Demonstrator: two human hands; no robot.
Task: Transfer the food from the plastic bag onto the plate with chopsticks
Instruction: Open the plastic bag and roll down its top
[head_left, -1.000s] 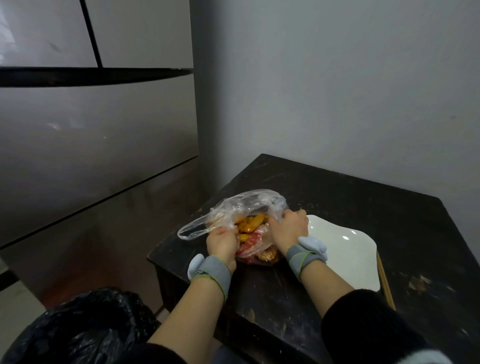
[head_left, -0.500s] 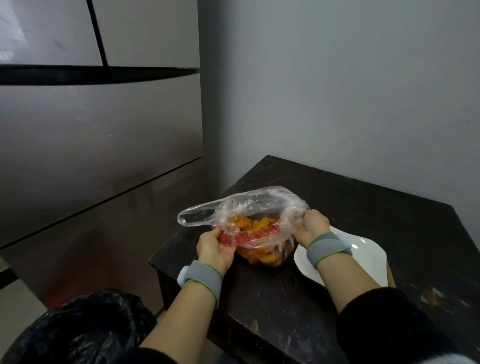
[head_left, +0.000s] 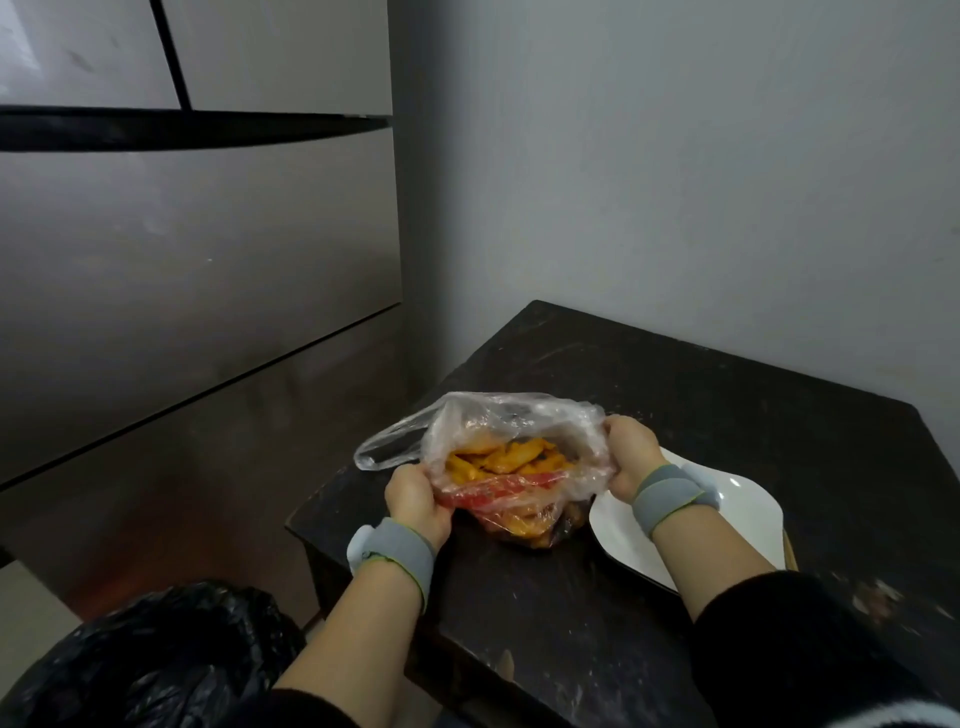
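Note:
A clear plastic bag (head_left: 511, 423) stands on the dark table (head_left: 701, 405) with its mouth pulled wide. Inside lie orange-yellow food pieces (head_left: 501, 460) and a red strip. My left hand (head_left: 415, 499) grips the bag's near left rim. At the right rim, my right hand (head_left: 626, 449) holds the plastic bunched in its fingers. A white plate (head_left: 748, 512) lies just right of the bag, partly under my right wrist. Only a short stretch of the wooden chopsticks (head_left: 789, 548) shows at the plate's right edge.
A grey refrigerator (head_left: 182, 286) fills the left side, close to the table's left edge. A black rubbish bag (head_left: 145, 660) sits on the floor at the lower left. A grey wall (head_left: 675, 182) rises behind the table.
My hands have drawn apart, stretching the bag's mouth open so the food shows from above. The right hand moved right, off the bag's middle, toward the plate.

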